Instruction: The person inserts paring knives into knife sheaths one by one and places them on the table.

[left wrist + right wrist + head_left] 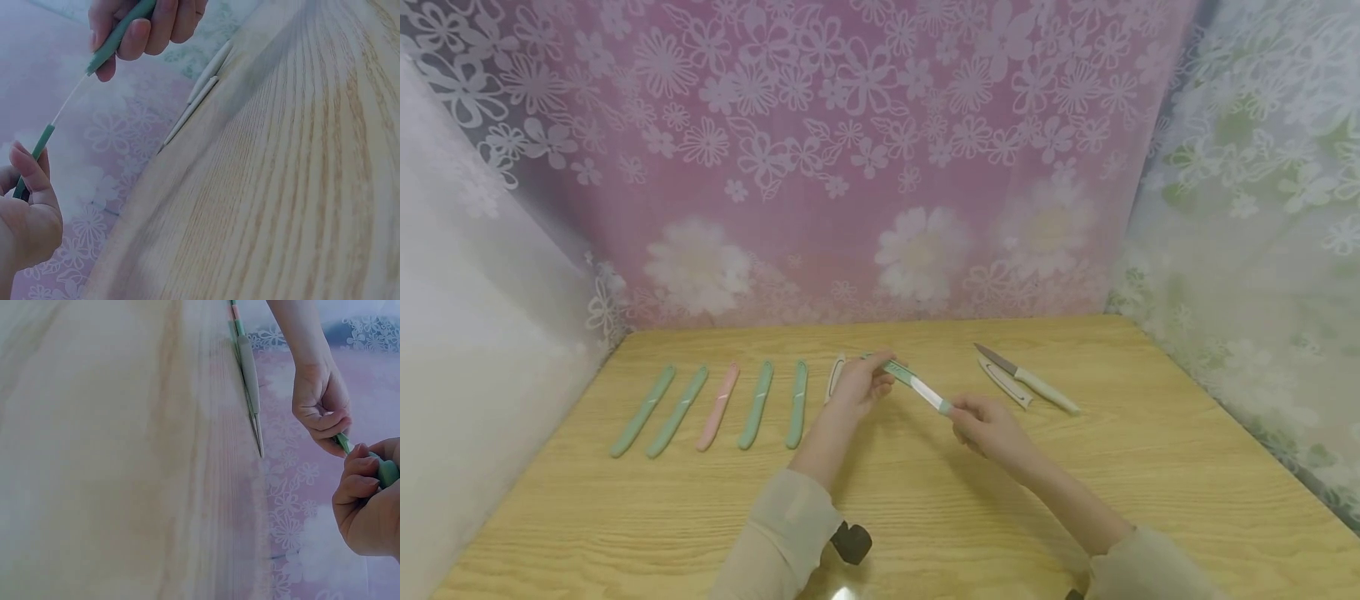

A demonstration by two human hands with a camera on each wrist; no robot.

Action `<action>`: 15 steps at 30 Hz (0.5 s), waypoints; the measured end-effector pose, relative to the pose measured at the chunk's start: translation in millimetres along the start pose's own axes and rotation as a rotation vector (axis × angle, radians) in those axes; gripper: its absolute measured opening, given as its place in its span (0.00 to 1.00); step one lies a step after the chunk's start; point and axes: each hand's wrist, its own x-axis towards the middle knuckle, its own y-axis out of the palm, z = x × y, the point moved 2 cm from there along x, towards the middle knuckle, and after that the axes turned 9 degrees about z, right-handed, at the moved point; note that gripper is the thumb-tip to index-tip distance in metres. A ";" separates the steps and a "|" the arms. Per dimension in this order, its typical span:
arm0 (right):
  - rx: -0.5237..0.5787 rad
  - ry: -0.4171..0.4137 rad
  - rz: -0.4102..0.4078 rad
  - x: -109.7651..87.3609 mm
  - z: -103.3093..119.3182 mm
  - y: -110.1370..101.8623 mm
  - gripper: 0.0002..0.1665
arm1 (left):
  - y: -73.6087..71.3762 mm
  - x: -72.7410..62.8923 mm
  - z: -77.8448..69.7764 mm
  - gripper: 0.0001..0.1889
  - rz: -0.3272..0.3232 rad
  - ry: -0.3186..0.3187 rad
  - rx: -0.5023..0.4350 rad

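My left hand (859,385) pinches the green sheath (898,372) of a small knife, out over the middle of the table. The knife's green handle (122,36) is gripped in my right hand (992,429), lower and to the right. Between the two hands a stretch of bare blade (929,393) shows, its tip end hidden inside the sheath. Seen from the left wrist, sheath and handle lie along one slanting line above the tabletop. In the right wrist view my right-hand fingers (357,478) curl round the handle, close to the left hand.
Left on the wooden table (700,517) lies a row of several sheathed green knives (756,406), with one pink knife (718,407) among them. A white-sheathed item (835,375) is partly behind my left hand. At right, a bare-bladed pale-handled knife (1048,392) lies beside its white sheath (1003,383).
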 end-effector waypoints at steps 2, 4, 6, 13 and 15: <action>0.007 -0.001 -0.005 0.8 -0.3 0.1 0.18 | 0.5 0.2 0.1 0.08 0.005 -0.002 0.012; 0.013 -0.001 -0.006 1.4 0.4 0.5 0.19 | 0.9 0.7 0.5 0.07 0.005 -0.006 0.014; 0.021 0.005 -0.005 1.7 1.5 1.1 0.19 | 1.2 1.5 1.4 0.07 0.009 -0.010 0.018; 0.030 0.015 -0.008 2.5 5.0 3.5 0.18 | 5.3 2.3 6.5 0.12 0.043 -0.031 0.034; 0.025 0.016 -0.009 2.7 5.2 3.9 0.18 | 7.0 1.7 7.0 0.11 0.044 -0.036 0.028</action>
